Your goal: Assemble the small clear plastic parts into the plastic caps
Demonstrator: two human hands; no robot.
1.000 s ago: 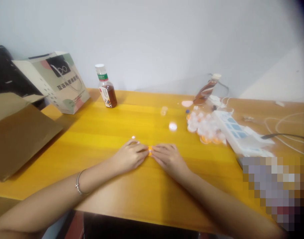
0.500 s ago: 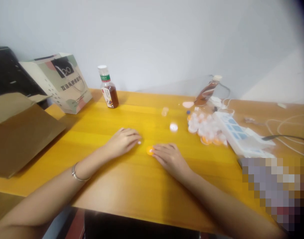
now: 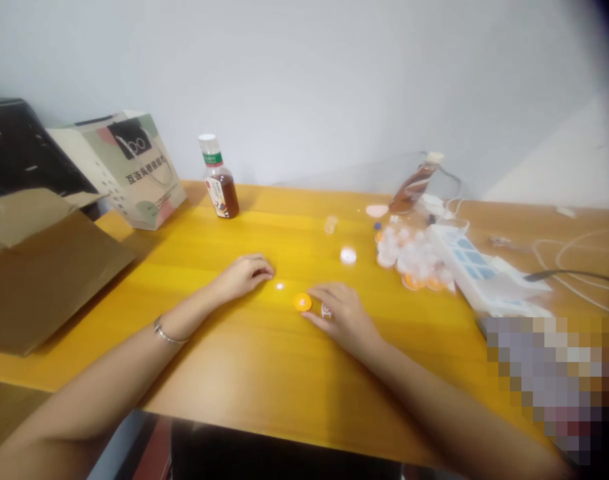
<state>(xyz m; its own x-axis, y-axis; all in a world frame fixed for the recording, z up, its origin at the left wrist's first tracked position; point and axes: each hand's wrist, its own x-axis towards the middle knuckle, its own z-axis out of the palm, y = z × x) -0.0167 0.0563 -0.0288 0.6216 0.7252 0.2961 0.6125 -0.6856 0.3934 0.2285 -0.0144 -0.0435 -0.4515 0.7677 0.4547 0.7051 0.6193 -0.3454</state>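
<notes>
My left hand (image 3: 245, 275) hovers over or rests on the table, its fingertips drawn together in a pinch; whatever may be between them is too small to see. A tiny white piece (image 3: 280, 286) lies just right of those fingertips. My right hand (image 3: 345, 315) has its thumb and fingers apart, beside an orange disc (image 3: 301, 304) that looks like a round cap with a small pale spot in its middle. Partly covered by this hand, a small white piece with dark marks (image 3: 326, 310) shows between thumb and fingers.
A white round piece (image 3: 348, 256) lies beyond my hands. To the right are a heap of white and orange round pieces (image 3: 409, 253), a white power strip (image 3: 472, 260) and a tilted bottle (image 3: 413, 187). Another bottle (image 3: 222, 190), a paper bag (image 3: 147, 170) and a cardboard box (image 3: 59, 273) stand left.
My left hand has drawn slightly left, away from the tiny white piece, its fingers now pinched. My right fingers have lifted and spread off the orange disc, uncovering it and the marked white piece.
</notes>
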